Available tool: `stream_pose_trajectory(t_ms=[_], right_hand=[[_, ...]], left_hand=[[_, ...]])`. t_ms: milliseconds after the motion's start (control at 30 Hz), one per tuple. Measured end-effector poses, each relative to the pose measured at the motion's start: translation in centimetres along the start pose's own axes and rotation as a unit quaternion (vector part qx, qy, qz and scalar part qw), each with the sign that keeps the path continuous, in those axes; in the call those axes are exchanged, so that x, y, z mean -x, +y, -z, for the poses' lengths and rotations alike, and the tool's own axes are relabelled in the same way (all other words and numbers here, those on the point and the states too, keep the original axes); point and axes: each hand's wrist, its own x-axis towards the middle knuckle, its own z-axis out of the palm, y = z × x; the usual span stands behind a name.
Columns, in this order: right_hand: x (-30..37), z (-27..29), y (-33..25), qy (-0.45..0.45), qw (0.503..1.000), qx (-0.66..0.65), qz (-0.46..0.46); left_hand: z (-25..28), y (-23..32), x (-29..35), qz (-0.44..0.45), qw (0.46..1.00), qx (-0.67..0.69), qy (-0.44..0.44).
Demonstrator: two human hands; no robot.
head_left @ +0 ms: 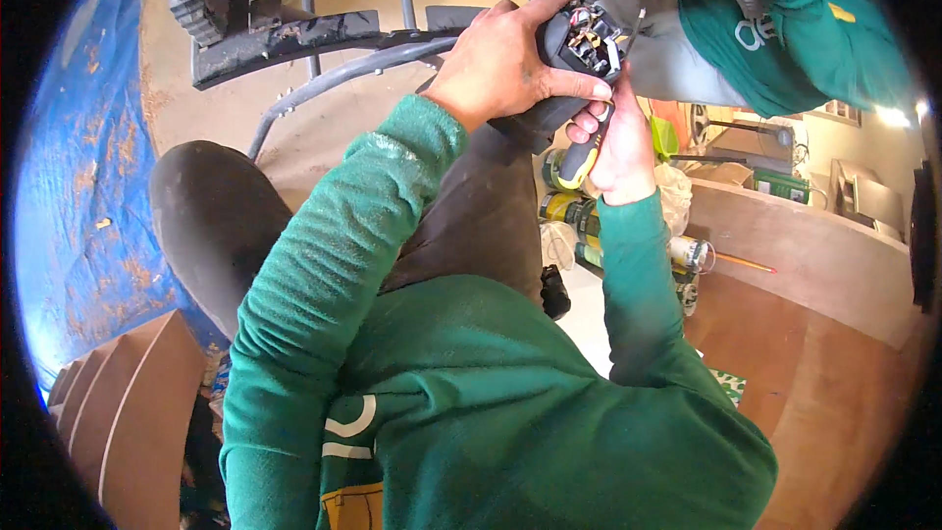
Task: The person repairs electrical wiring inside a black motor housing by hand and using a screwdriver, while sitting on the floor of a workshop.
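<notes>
One black plastic switch housing with exposed contacts is gripped at twelve o'clock by the left hand, steadied for the yellow-and-black screwdriver clenched in the right hand beneath; a dark metal frame lies at eleven.

Left hand on switch housing, right hand just below with screwdriver, tarp far left

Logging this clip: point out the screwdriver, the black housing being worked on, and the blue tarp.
screwdriver [579, 159]: head view, on its yellow-and-black handle in the right hand.
black housing [557, 44]: head view, on its dark side held by the left hand.
blue tarp [83, 167]: head view, on its dusty middle.
</notes>
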Motion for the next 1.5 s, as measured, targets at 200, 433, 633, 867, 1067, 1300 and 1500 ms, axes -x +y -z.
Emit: stream_pose_trajectory(t_ms=[200,433,633,867,1067,1300,1500], right_hand=[[1.3,-0.1,-0.4,0.021,0.999,0.029,0.004],[3.1,-1.4,0.0,0.01,0.998,0.066,0.012],[3.5,-0.1,0.1,-0.027,0.999,0.037,0.002],[3.6,1.2,0.7,-0.035,0.999,0.022,0.004],[3.5,1.2,0.8,-0.044,0.999,0.027,0.017],[3.7,1.1,0.9,-0.055,0.998,0.021,0.015],[3.8,1.4,1.1,-0.063,0.998,0.018,0.021]], left_hand=[[0.3,-0.7,-1.2,-0.01,0.993,0.097,-0.06],[1.7,-1.9,-1.8,-0.03,0.972,0.192,-0.13],[1.6,-2.0,-1.8,-0.054,0.969,0.199,-0.137],[1.1,-1.9,-1.6,-0.075,0.978,0.151,-0.119],[1.4,-1.9,-1.5,-0.081,0.981,0.144,-0.105],[1.2,-2.1,-1.4,-0.097,0.979,0.155,-0.094],[1.3,-2.0,-1.1,-0.084,0.981,0.138,-0.105]])
